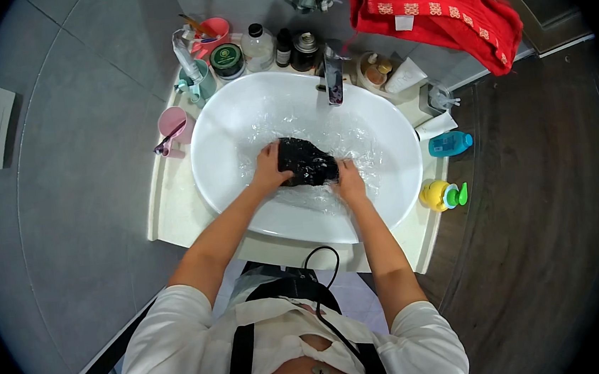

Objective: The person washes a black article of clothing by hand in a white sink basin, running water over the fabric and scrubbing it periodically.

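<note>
Down at the far left, a pink cup [173, 124] stands on the desk [173, 212], clear of the splashing. Your left hand [268, 168] is clamped on the left end of a black cloth [305, 161], which lies wet in the water of the white sink [386, 201], below the tap [334, 81]. Your right hand [348, 180] is closed on its right end, so both hands can rub it. Further right, a blue bottle [450, 144] and a yellow toy [440, 194] lie on the rim.

pale counter [173, 212] carries white basin [386, 201], pink cup [173, 123], blue bottle [450, 144].
</note>
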Demonstrator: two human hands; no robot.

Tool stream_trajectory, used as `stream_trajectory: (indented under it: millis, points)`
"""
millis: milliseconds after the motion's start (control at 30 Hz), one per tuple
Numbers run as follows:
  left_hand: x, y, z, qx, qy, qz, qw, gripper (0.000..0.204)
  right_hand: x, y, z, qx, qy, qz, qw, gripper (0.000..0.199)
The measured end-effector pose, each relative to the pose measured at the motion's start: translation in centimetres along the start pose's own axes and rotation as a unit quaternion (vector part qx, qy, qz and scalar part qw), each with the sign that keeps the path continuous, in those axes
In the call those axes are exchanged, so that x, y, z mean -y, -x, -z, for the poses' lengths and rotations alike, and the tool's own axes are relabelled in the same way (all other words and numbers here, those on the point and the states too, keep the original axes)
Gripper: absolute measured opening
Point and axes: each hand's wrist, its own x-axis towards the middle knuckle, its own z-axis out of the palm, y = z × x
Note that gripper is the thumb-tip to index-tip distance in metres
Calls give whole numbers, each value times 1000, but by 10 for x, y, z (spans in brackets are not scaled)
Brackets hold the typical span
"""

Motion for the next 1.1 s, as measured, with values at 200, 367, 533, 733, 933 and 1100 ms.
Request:
stream_trajectory:
  millis: [200, 367, 533, 733, 933, 1100]
  points:
    - [13, -16, -2, 77, 312, 177, 930, 62, -6, -30, -34, -43, -302, -170, 937, 36]
    - [-43, -16, 18, 84, 734, 261, 621, 41, 62, -28, -12, -179, -419, -26, 890, 48]
    - [-36, -33, 7, 141, 769, 223, 583, 43, 137, 6, 36, -70, -309, 178, 931, 62]
    - [-78, -46, 13, 73, 745, 229, 622, 21, 140, 6, 29, -201, -239, 5, 950, 39]
    - [-102, -35, 0, -15, 693, 329, 642, 17, 105, -35, 29, -385, -224, -67, 893, 30]
    - [-102, -32, 10, 71, 718, 319, 614, 24, 141, -6, 24, -365, -269, 131, 882, 18]
